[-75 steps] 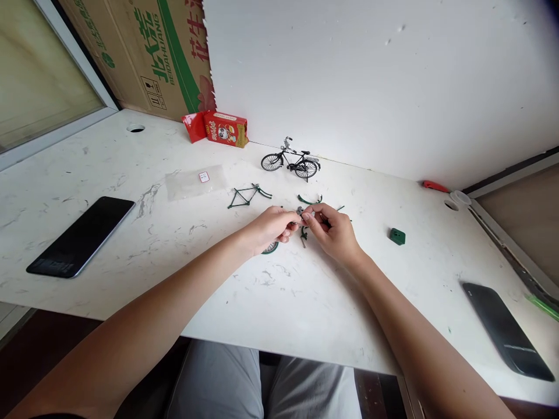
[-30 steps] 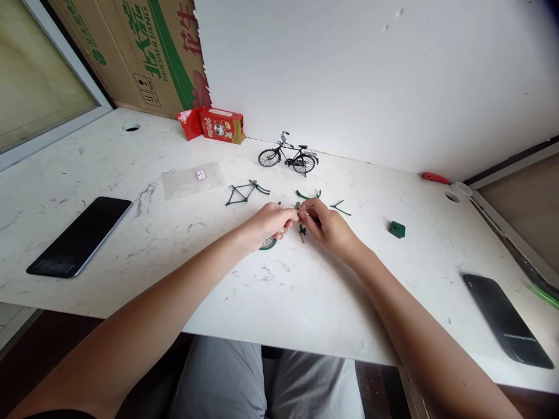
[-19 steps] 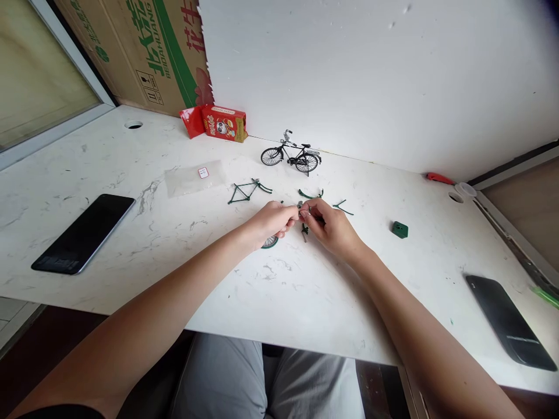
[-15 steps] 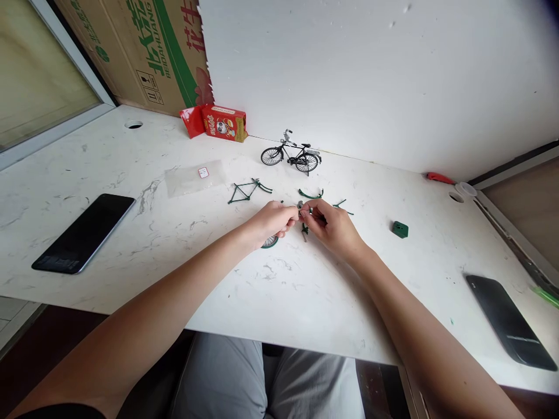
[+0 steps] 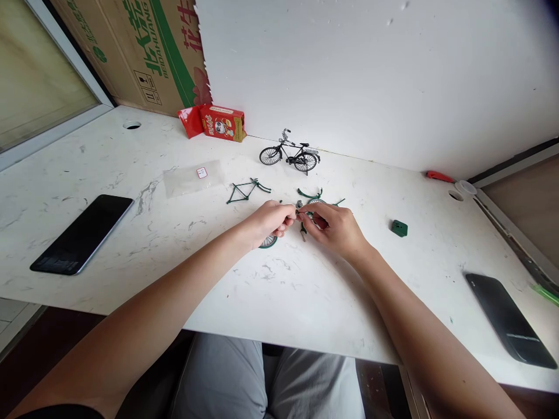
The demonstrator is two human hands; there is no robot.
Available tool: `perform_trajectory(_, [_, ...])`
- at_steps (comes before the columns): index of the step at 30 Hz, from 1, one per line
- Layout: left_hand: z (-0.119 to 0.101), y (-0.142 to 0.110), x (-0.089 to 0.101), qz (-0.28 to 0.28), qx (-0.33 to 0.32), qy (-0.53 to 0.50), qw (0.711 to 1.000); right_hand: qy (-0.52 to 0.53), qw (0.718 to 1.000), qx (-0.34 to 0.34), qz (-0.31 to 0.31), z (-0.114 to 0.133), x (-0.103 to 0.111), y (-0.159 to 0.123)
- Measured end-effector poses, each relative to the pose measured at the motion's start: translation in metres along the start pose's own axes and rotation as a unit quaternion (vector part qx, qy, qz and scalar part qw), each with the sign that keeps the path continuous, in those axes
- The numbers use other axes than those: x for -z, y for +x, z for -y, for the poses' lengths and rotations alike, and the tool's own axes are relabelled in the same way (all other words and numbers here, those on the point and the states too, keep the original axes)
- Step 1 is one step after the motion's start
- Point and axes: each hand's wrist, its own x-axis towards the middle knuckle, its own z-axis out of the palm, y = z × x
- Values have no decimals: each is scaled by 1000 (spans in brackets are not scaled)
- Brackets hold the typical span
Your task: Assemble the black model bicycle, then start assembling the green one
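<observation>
My left hand (image 5: 275,221) is closed in a pinch, its fingertips meeting those of my right hand (image 5: 334,226). Between them is something tiny and dark that I cannot make out. Part of a green-rimmed toy wheel (image 5: 268,241) shows below my left hand; another green wheel (image 5: 316,202) lies partly hidden behind my right hand. Around them on the table are a green toy bicycle frame (image 5: 244,191), a curved green piece (image 5: 309,194), and a small green part (image 5: 303,230) under the fingertips. Behind stands an assembled black model bicycle (image 5: 290,154).
A clear plastic bag (image 5: 192,178) and a red box (image 5: 223,123) lie at the back left. A phone (image 5: 82,234) is on the left, a black device (image 5: 510,320) on the right. A green block (image 5: 399,228) and a red-handled item (image 5: 439,176) are also right.
My right hand's fingers have shifted slightly at the pinch, uncovering more of the green wheel behind them. The whole view has moved a little; both hands stay together.
</observation>
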Motion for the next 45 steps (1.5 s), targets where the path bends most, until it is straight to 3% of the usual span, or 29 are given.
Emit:
perform_trajectory(32, [-1, -1, -1, 4, 15, -14, 1000, 14, 999, 34, 4, -3, 5, 1])
perform_trajectory(45, [-1, -1, -2, -4, 19, -21, 1000, 79, 995, -47, -25, -1, 0, 3])
